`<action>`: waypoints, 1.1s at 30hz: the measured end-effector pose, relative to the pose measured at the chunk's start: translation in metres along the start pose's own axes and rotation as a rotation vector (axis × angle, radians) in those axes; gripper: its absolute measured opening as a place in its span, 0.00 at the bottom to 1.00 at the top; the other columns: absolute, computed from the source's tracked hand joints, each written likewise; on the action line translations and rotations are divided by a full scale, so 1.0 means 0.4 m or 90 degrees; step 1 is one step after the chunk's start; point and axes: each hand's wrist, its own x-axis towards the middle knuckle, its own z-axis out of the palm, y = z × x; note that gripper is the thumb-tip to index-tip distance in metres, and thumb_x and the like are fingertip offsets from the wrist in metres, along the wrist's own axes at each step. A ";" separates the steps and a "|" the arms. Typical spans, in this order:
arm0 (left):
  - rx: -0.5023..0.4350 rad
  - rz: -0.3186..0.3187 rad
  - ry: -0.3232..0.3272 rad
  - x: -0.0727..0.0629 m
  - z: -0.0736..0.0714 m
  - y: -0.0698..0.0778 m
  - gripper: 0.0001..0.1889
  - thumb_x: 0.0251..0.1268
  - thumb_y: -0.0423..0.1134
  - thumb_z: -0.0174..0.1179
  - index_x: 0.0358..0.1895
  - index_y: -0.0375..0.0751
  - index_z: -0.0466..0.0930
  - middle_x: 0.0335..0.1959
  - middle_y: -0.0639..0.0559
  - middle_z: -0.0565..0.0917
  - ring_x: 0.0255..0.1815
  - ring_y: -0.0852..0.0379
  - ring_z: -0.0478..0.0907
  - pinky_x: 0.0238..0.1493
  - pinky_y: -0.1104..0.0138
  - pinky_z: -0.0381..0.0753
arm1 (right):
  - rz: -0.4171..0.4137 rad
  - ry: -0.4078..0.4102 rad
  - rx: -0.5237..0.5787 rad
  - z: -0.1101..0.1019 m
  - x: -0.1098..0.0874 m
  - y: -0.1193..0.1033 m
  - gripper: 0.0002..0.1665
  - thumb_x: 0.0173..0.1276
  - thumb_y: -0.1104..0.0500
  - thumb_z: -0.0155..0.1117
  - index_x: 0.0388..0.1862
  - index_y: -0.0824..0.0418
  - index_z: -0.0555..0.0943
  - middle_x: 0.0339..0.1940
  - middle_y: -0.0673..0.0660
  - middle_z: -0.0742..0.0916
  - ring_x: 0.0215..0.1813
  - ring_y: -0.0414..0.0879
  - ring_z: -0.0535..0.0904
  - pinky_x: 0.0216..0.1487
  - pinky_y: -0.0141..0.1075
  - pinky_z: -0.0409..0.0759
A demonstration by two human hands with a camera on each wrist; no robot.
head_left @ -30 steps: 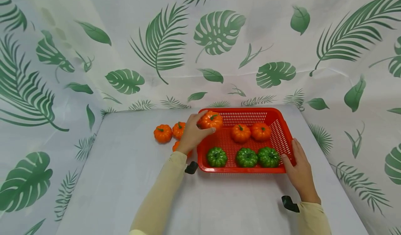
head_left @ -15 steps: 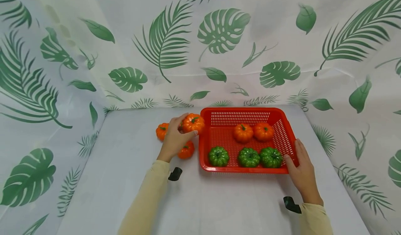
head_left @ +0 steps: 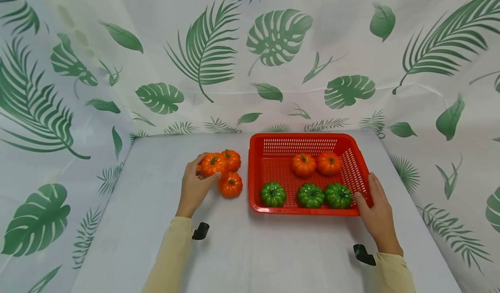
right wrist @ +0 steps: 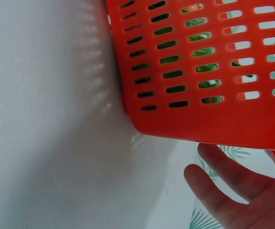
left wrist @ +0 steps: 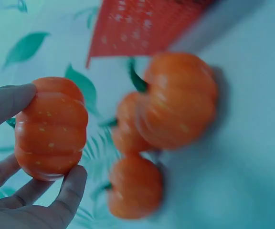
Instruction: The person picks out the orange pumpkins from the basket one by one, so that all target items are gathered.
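A leaf-print cloth (head_left: pixel 156 63) rises behind and at both sides of a white table (head_left: pixel 293 249). On the table stands the red basket (head_left: pixel 255 171), upright, with perforated walls. The right hand (head_left: pixel 376 217) lies at its right side, fingers extended rather than curled, seeming to steady it more than grip it. The left hand (head_left: pixel 193 191) pinches one orange pumpkin (head_left: pixel 213 165) between thumb and fingers, left of the basket, above a group of three loose pumpkins (head_left: pixel 230 185) (one mostly hidden from the head view, though the left wrist view shows all three). That wrist view shows a gap between the held one and the others.

Inside the basket, two orange pumpkins (head_left: pixel 303 166) sit side by side towards the back; three green pumpkins (head_left: pixel 310 195) line the front, the leftmost apart.

The step in hand looks like shifting a single pumpkin at that outside group; lifting or setting down, I cannot tell. The next move probably calls for a steady pinch, room from the neighbours, and release only over firm support.
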 end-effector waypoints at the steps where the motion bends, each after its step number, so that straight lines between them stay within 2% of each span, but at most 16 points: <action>1: 0.002 -0.007 0.009 -0.005 -0.005 -0.014 0.41 0.65 0.46 0.75 0.80 0.47 0.69 0.70 0.43 0.71 0.58 0.44 0.72 0.61 0.53 0.77 | 0.000 0.000 0.000 0.001 0.000 0.000 0.45 0.85 0.54 0.55 0.90 0.63 0.46 0.89 0.66 0.53 0.87 0.68 0.48 0.73 0.74 0.57; 4: 0.003 -0.029 0.031 -0.022 -0.015 -0.052 0.41 0.67 0.45 0.76 0.81 0.45 0.67 0.71 0.42 0.69 0.55 0.43 0.71 0.57 0.53 0.76 | 0.000 0.000 0.000 0.001 0.002 0.003 0.44 0.85 0.55 0.54 0.90 0.63 0.46 0.89 0.66 0.53 0.87 0.68 0.47 0.74 0.73 0.56; 12: 0.016 -0.073 0.063 -0.057 -0.012 -0.121 0.41 0.69 0.43 0.75 0.80 0.41 0.64 0.75 0.40 0.66 0.55 0.44 0.68 0.58 0.54 0.74 | 0.002 0.003 0.007 0.002 0.002 0.009 0.44 0.85 0.55 0.55 0.90 0.62 0.47 0.89 0.65 0.53 0.87 0.67 0.47 0.76 0.72 0.53; 17: 0.042 -0.074 0.067 -0.068 -0.007 -0.161 0.42 0.68 0.41 0.76 0.79 0.37 0.63 0.74 0.37 0.67 0.54 0.43 0.68 0.57 0.53 0.73 | -0.007 0.010 0.012 0.006 0.005 0.007 0.44 0.85 0.55 0.55 0.90 0.63 0.48 0.89 0.65 0.54 0.87 0.67 0.48 0.75 0.72 0.55; 20: 0.042 -0.077 0.062 -0.070 -0.003 -0.180 0.41 0.68 0.41 0.75 0.79 0.37 0.63 0.74 0.36 0.67 0.57 0.42 0.68 0.60 0.51 0.73 | -0.010 0.015 0.015 0.008 0.007 0.007 0.44 0.85 0.56 0.55 0.90 0.63 0.48 0.89 0.65 0.55 0.87 0.67 0.49 0.75 0.72 0.55; 27: 0.053 -0.090 0.047 -0.069 -0.001 -0.203 0.41 0.72 0.40 0.72 0.81 0.35 0.60 0.78 0.34 0.64 0.65 0.37 0.68 0.71 0.44 0.71 | -0.009 0.022 0.019 0.010 0.007 0.008 0.43 0.85 0.56 0.55 0.90 0.62 0.49 0.89 0.65 0.55 0.87 0.66 0.49 0.76 0.72 0.56; 33: 0.060 -0.086 0.024 -0.063 0.005 -0.202 0.42 0.73 0.40 0.70 0.82 0.34 0.58 0.80 0.32 0.62 0.77 0.35 0.63 0.79 0.41 0.62 | -0.010 0.029 0.018 0.012 0.008 0.011 0.43 0.85 0.56 0.55 0.89 0.63 0.50 0.89 0.65 0.56 0.87 0.66 0.50 0.76 0.71 0.56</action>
